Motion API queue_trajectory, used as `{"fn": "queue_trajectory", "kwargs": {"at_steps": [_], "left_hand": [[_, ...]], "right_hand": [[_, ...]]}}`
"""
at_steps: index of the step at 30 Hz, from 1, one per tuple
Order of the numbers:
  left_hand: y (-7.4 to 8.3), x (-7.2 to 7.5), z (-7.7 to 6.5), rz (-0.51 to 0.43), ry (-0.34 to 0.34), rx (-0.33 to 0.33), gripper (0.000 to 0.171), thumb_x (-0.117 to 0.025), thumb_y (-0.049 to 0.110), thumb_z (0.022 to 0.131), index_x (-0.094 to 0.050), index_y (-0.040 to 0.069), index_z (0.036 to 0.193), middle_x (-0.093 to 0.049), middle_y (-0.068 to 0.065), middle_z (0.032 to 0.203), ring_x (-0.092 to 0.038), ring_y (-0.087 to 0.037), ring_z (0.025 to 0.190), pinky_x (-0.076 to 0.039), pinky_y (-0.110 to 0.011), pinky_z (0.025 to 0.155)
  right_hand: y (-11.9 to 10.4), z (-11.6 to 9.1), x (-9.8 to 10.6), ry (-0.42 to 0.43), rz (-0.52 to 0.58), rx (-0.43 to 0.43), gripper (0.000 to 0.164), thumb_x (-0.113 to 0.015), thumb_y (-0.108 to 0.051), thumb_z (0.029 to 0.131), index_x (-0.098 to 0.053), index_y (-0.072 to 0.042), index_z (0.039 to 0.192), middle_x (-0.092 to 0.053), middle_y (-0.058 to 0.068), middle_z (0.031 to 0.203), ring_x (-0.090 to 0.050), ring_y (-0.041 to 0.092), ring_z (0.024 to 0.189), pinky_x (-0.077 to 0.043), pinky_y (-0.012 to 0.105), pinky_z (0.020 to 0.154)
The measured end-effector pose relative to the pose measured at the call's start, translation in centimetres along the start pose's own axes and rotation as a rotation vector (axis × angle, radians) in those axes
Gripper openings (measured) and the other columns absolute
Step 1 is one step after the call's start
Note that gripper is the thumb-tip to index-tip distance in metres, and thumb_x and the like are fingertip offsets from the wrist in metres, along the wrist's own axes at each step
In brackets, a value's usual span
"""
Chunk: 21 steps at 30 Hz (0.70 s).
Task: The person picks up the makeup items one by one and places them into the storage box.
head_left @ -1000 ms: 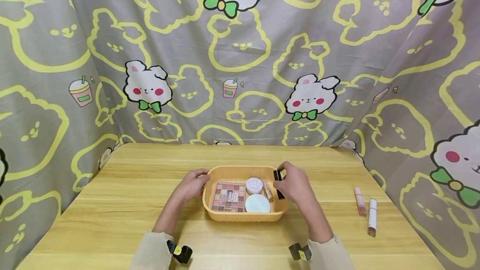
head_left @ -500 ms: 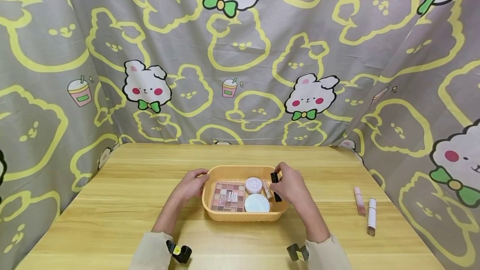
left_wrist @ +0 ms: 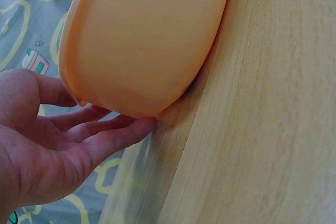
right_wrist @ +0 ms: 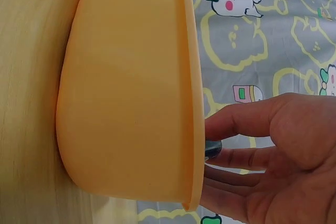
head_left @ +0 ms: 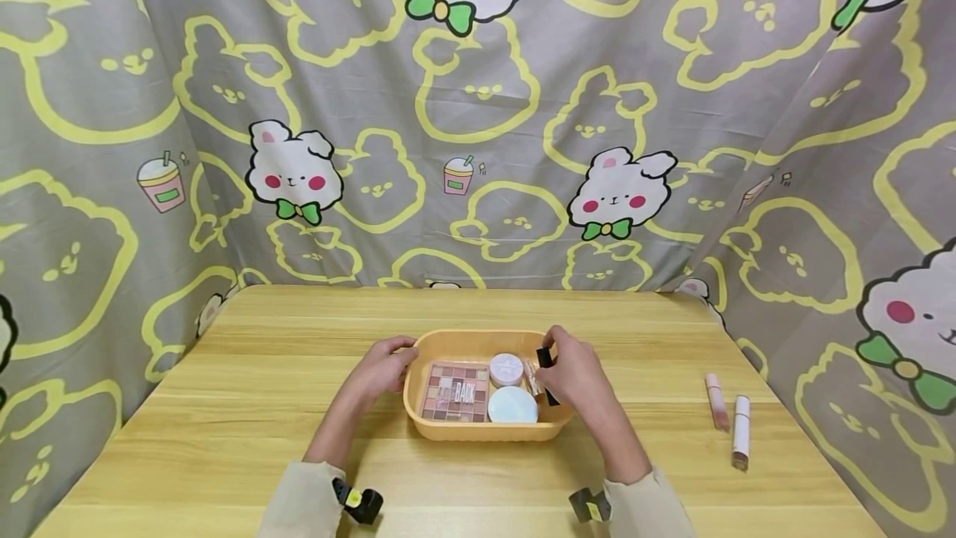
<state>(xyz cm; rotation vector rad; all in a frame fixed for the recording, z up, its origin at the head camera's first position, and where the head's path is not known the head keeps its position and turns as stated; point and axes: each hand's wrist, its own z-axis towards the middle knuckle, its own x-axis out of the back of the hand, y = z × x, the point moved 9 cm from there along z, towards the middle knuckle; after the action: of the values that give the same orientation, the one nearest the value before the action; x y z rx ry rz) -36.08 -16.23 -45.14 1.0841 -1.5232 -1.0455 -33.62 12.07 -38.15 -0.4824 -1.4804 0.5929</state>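
Currently, right hand (head_left: 573, 365) pinches a slim black tube (head_left: 544, 356), grip narrow, at right end of orange basket (head_left: 478, 433). Left hand (head_left: 382, 368) holds opposite end; eyeshadow palette (head_left: 454, 393) inside.

your left hand (head_left: 383, 365) touches the left end of the rounded orange basin (head_left: 489, 432), upright on the bench (head_left: 463, 488); your right hand (head_left: 575, 368) pinches a slim black stick (head_left: 546, 358), slanting front to back just inside the basin's right edge.

Head view high, facing forward-down; wrist views close, tilted; all share basket (head_left: 489, 432)
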Motion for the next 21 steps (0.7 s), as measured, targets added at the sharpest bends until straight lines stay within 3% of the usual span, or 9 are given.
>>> {"fn": "queue_trajectory", "kwargs": {"at_steps": [6,21], "left_hand": [[0.1,0.0,-0.1,-0.003,0.004,0.001,0.039,-0.047,0.017,0.106,-0.054,-0.005,0.138,-0.065,-0.026,0.119,-0.068,-0.024,0.097,-0.060,-0.037,0.077],[0.0,0.1,0.0,0.008,0.013,0.012,0.038,-0.048,0.017,0.106,-0.056,-0.003,0.137,-0.065,-0.024,0.120,-0.067,-0.024,0.100,-0.061,-0.037,0.078]], "right_hand": [[-0.2,0.0,-0.2,0.008,-0.041,0.020,0.038,-0.072,-0.001,0.083,-0.063,-0.003,0.120,-0.070,0.016,0.091,-0.061,0.020,0.067,-0.051,0.029,0.054],[-1.2,-0.2,-1.2,0.020,-0.091,0.124,0.026,-0.073,0.006,0.077,-0.065,-0.007,0.097,-0.064,0.006,0.078,-0.051,0.020,0.064,-0.042,0.028,0.054]]}}
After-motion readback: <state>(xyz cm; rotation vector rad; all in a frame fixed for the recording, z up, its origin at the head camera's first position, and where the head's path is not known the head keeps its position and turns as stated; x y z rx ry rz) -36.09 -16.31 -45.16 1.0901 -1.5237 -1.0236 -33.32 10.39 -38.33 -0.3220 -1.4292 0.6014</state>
